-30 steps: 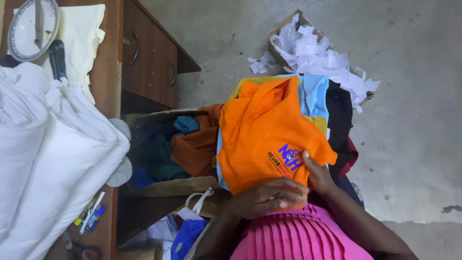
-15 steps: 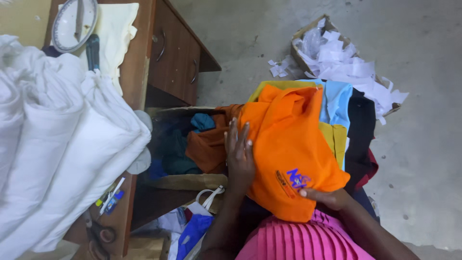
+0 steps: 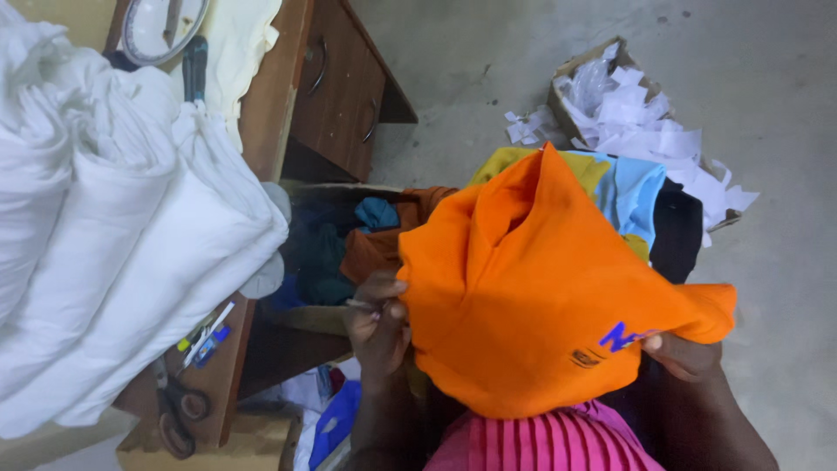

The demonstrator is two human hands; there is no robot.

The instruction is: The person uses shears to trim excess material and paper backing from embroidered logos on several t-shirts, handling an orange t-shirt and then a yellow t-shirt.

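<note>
I hold an orange shirt [image 3: 532, 288] with a small blue print lifted up in front of me over my pink pleated skirt [image 3: 540, 445]. My left hand [image 3: 377, 323] pinches the shirt's left edge, and a thin pale object like a needle sticks out between its fingers. My right hand [image 3: 684, 356] grips the shirt's lower right corner, mostly hidden behind the cloth. Under the shirt lies a pile of yellow, light blue and black garments [image 3: 641, 196].
A cardboard box of dark and rust-coloured clothes [image 3: 349, 244] stands by a wooden desk with drawers [image 3: 340, 87]. White folded cloth [image 3: 113, 235], scissors [image 3: 179, 410], pens and a round plate lie on the desk. A box of white fabric scraps [image 3: 628, 113] sits on the concrete floor.
The orange shirt has been raised off the pile and spread wider. My left hand moved from its top to its left edge; my right hand slid to the lower right corner.
</note>
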